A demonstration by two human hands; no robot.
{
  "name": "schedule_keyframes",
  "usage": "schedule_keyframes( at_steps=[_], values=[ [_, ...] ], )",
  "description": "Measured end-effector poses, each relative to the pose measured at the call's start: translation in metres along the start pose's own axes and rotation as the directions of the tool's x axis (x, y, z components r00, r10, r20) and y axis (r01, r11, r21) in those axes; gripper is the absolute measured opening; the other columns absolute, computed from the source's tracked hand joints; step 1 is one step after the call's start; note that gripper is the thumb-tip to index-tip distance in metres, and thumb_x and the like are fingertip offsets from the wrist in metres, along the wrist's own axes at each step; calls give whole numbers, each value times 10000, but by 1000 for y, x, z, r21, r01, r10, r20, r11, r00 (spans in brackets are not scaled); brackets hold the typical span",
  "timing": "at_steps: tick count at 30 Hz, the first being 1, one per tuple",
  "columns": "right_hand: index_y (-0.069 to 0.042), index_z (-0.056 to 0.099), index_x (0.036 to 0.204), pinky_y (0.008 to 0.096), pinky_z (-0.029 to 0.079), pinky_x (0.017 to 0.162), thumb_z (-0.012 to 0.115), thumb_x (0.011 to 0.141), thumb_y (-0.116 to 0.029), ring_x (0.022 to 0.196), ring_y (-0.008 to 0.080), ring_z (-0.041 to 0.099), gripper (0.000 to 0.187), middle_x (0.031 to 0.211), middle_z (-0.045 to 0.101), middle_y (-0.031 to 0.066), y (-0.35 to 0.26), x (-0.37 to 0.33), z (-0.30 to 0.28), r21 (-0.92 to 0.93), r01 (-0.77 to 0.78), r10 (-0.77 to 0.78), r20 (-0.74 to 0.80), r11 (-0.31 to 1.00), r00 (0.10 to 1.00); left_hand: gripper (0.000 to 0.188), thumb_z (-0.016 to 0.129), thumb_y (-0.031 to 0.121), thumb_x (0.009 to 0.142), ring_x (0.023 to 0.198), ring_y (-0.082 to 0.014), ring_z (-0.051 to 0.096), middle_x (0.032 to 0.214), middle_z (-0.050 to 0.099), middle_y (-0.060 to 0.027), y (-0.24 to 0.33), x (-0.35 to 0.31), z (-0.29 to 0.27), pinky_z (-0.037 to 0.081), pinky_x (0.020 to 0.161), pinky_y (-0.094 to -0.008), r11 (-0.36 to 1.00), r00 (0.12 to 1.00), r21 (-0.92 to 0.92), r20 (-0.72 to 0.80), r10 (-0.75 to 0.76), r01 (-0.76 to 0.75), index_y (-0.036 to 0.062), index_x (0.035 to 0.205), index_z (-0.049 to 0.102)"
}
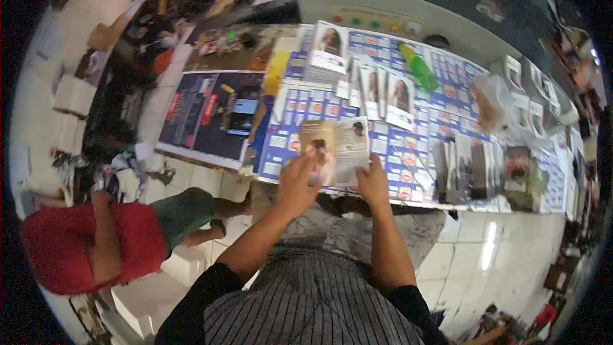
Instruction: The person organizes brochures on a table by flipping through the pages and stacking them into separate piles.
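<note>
The open booklet (350, 156) is at the near edge of the surface (276, 161). The right hand (375, 185) has a narrow grip on its lower corner, probably steadying it; the left hand (299, 186) spreads over the other page, perhaps keeping it open, whether pinching I cannot tell. A stack (327, 57) at twelve o'clock and loose copies (400, 103) at one seem placed within reach.

Green bottle (418, 68), plastic bag (495, 105), person in red (96, 247).

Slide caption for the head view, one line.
Left hand and right hand handle an open booklet at a blue-patterned table with stacked booklets and a green bottle.
</note>
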State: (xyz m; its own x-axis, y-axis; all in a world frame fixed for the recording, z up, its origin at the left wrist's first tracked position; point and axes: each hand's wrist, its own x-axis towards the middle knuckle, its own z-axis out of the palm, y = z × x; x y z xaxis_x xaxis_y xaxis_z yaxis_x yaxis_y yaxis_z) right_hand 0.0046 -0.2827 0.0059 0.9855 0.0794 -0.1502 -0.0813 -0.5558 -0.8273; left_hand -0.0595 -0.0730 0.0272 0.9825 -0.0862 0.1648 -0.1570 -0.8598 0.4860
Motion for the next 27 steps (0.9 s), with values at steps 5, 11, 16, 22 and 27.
schedule_keyframes(
  at_steps=[5, 11, 16, 22, 27],
  values=[
    [-60, 412, 1476, 486, 432, 1030, 766, 798, -334, 1327, 417, 442, 813, 1480, 399, 266, -9, -12, -3, -448, -16, -34, -103, 894, 994, 677, 640, 409, 930, 1401, -384, 317, 1514, 361, -194, -24, -18, 15, 262, 1078, -590, 971, 983, 163, 11, -181, 177, 49, 1454, 409],
    [-85, 493, 1436, 656, 169, 1160, 656, 906, -439, 1477, 379, 284, 658, 1565, 353, 207, 5, -13, 22, -548, 343, -319, 141, 763, 937, 765, 648, 455, 905, 1380, -393, 350, 1479, 456, -200, -18, -2, -4, 177, 1129, -591, 988, 984, 39, -96, -147, 151, 9, 1474, 400],
    [-69, 470, 1447, 652, 102, 1176, 447, 1018, -470, 1497, 358, 253, 588, 1566, 364, 189, 16, -14, 16, -313, 378, -347, 152, 872, 926, 781, 521, 600, 948, 1423, -385, 343, 1488, 472, -163, 25, 10, -9, 125, 1131, -646, 996, 999, -79, -35, 41, -44, 39, 1482, 424],
    [15, 425, 1433, 598, 51, 1201, 456, 1031, -303, 1413, 369, 402, 514, 1457, 494, 219, 19, 5, 8, 186, 119, -138, 95, 975, 986, 695, 415, 637, 973, 1484, -367, 243, 1560, 359, -220, 42, 13, 0, 57, 1151, -678, 975, 968, 217, 251, -1, -55, 68, 1298, 647],
    [11, 500, 1354, 475, 223, 1186, 607, 976, -249, 1106, 327, 647, 472, 1206, 678, 165, 6, 2, 0, 49, 126, -131, 109, 991, 985, 647, 555, 592, 923, 1489, -377, 206, 1527, 398, -217, 20, 4, 4, 73, 1140, -688, 945, 999, 328, 52, -17, -1, 28, 1215, 676]
  ],
)
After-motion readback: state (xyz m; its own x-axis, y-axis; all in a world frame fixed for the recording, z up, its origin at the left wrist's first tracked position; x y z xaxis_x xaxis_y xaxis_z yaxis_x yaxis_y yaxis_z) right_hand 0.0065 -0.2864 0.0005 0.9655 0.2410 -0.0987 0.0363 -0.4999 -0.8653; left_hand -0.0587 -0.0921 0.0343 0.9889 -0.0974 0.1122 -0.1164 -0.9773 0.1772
